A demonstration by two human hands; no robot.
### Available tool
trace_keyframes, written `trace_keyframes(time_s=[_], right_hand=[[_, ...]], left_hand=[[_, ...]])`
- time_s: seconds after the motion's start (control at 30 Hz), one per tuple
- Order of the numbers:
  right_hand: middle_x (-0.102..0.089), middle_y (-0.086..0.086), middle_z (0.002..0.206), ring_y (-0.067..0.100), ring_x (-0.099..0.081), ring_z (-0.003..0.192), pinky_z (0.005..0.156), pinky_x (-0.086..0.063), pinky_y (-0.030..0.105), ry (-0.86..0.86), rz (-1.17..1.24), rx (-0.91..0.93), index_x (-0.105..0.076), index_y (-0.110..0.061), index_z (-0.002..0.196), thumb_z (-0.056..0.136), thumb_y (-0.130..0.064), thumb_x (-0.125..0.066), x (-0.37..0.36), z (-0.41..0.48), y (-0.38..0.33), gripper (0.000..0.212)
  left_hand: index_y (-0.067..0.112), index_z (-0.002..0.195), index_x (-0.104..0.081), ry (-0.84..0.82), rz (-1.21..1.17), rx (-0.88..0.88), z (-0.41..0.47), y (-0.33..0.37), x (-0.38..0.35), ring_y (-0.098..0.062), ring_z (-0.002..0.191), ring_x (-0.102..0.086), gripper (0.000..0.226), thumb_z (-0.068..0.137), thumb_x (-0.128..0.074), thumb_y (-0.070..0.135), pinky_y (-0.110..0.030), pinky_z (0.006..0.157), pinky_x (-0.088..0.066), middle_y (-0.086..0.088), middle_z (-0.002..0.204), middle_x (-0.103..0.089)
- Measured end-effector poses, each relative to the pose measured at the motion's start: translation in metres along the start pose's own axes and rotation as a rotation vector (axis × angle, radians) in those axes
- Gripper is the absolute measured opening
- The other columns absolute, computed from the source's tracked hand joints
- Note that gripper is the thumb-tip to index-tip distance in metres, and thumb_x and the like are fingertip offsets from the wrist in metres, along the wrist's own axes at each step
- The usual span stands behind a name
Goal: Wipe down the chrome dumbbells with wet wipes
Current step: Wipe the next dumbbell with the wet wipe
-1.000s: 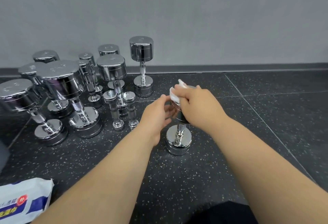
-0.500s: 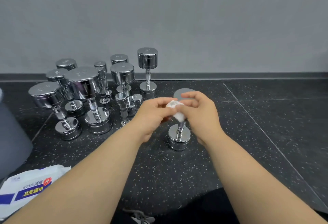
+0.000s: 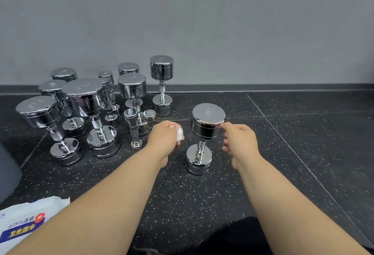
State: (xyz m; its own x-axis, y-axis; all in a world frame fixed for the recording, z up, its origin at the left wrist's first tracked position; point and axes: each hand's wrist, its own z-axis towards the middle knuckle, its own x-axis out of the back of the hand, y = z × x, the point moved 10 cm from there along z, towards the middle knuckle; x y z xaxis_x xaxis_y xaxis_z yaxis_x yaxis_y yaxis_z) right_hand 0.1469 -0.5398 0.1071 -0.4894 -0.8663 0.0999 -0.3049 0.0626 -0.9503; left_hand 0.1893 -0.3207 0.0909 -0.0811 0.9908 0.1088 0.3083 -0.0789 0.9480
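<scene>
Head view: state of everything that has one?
Lone chrome dumbbell: upright on end, apart from the group.
Crumpled white wet wipe: bunched in left hand.
Left hand: grips the wipe.
Right hand: holds nothing, a fingertip at the lone dumbbell's top head.
Group of chrome dumbbells: all upright.
White and blue wipe pack: lying on floor; whether open, cannot tell.

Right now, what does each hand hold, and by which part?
The left hand grips the wipe, balled in its fist, one end sticking out. The right hand holds nothing, beside the dumbbell.

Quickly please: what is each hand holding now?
Left hand: closed on a crumpled wipe.
Right hand: loosely curled, holding nothing, beside the dumbbell.
</scene>
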Motion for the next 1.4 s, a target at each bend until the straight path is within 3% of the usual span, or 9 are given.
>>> trace_keyframes(time_s=[0.07, 0.17, 0.4, 0.63, 0.8, 1.1, 1.2, 1.3, 1.4], right_hand=[[-0.057, 0.007, 0.099, 0.023, -0.059, 0.091, 0.081, -0.056, 0.038, -0.083, 0.021, -0.199, -0.051, -0.014, 0.104, 0.090, -0.049, -0.063, -0.010, 0.005, 0.022, 0.039], [-0.061, 0.010, 0.117, 0.031, -0.064, 0.100, 0.076, -0.057, 0.039, -0.314, 0.101, -0.353, -0.052, -0.021, 0.119, 0.084, -0.070, -0.056, -0.044, 0.014, 0.032, 0.060], [-0.075, 0.014, 0.100, 0.031, -0.074, 0.086, 0.072, -0.061, 0.039, -0.515, 0.190, -0.285, -0.063, -0.023, 0.115, 0.083, -0.046, -0.070, -0.071, 0.049, 0.023, 0.040], [-0.075, 0.014, 0.100, 0.036, -0.073, 0.086, 0.077, -0.060, 0.042, -0.527, 0.244, -0.046, -0.068, -0.015, 0.110, 0.088, -0.039, -0.065, -0.080, 0.041, 0.004, 0.033], [-0.076, 0.007, 0.100, 0.031, -0.073, 0.090, 0.069, -0.061, 0.038, -0.607, 0.209, 0.142, -0.069, -0.018, 0.107, 0.074, -0.045, -0.068, -0.117, 0.059, -0.069, 0.043], [-0.064, 0.010, 0.092, 0.024, -0.064, 0.083, 0.069, -0.063, 0.037, -0.620, 0.132, -0.082, -0.062, -0.021, 0.110, 0.090, -0.049, -0.062, -0.199, 0.141, -0.042, 0.034], [-0.064, 0.000, 0.061, 0.018, -0.064, 0.077, 0.072, -0.061, 0.036, -0.625, 0.142, -0.114, -0.063, -0.023, 0.103, 0.092, -0.049, -0.061, -0.215, 0.151, -0.042, 0.028], [-0.058, -0.005, 0.044, 0.016, -0.064, 0.075, 0.076, -0.060, 0.037, -0.646, 0.083, -0.147, -0.061, -0.024, 0.095, 0.094, -0.050, -0.059, -0.227, 0.150, -0.047, 0.026], [-0.065, 0.004, 0.068, 0.023, -0.068, 0.075, 0.072, -0.061, 0.036, -0.596, -0.019, -0.149, -0.057, -0.019, 0.096, 0.093, -0.056, -0.056, -0.233, 0.151, -0.046, 0.037]], left_hand=[[0.014, 0.073, -0.062, -0.015, 0.005, 0.077, 0.008, -0.005, -0.015, -0.017, 0.060, -0.037, 0.037, 0.088, -0.036, -0.007, -0.026, 0.060, -0.032, -0.006, 0.072, -0.054], [0.011, 0.082, -0.060, -0.050, -0.087, 0.152, 0.025, -0.006, -0.040, -0.015, 0.056, -0.036, 0.028, 0.102, -0.040, 0.016, -0.025, 0.051, -0.026, -0.006, 0.066, -0.054], [0.027, 0.085, -0.060, -0.290, -0.073, 0.229, 0.038, -0.001, -0.079, -0.006, 0.052, -0.044, 0.055, 0.085, -0.041, 0.078, -0.019, 0.049, -0.039, 0.010, 0.046, -0.046], [0.020, 0.085, -0.069, -0.352, -0.193, 0.009, 0.046, 0.020, -0.074, -0.003, 0.041, -0.052, 0.029, 0.094, -0.054, 0.044, -0.013, 0.035, -0.032, 0.009, 0.059, -0.064], [0.020, 0.080, -0.069, -0.266, -0.180, -0.220, 0.070, 0.088, -0.044, 0.002, 0.042, -0.054, 0.037, 0.096, -0.049, 0.046, -0.014, 0.040, -0.036, 0.010, 0.062, -0.068], [0.015, 0.102, -0.066, -0.012, 0.019, -0.053, 0.175, 0.069, -0.026, -0.018, 0.070, -0.060, 0.066, 0.073, -0.049, 0.072, -0.040, 0.078, -0.054, -0.002, 0.089, -0.067], [0.013, 0.104, -0.062, 0.063, 0.002, -0.007, 0.197, 0.065, -0.018, -0.017, 0.060, -0.052, 0.056, 0.092, -0.043, 0.063, -0.026, 0.052, -0.040, -0.004, 0.080, -0.060], [0.012, 0.120, -0.056, 0.072, 0.000, 0.060, 0.200, 0.067, -0.010, -0.015, 0.057, -0.054, 0.052, 0.100, -0.037, 0.056, -0.020, 0.048, -0.041, -0.003, 0.081, -0.059], [0.012, 0.131, -0.055, 0.114, 0.007, 0.081, 0.206, 0.066, 0.004, -0.024, 0.101, -0.065, 0.055, 0.100, -0.039, 0.055, -0.028, 0.071, -0.047, -0.004, 0.111, -0.066]])
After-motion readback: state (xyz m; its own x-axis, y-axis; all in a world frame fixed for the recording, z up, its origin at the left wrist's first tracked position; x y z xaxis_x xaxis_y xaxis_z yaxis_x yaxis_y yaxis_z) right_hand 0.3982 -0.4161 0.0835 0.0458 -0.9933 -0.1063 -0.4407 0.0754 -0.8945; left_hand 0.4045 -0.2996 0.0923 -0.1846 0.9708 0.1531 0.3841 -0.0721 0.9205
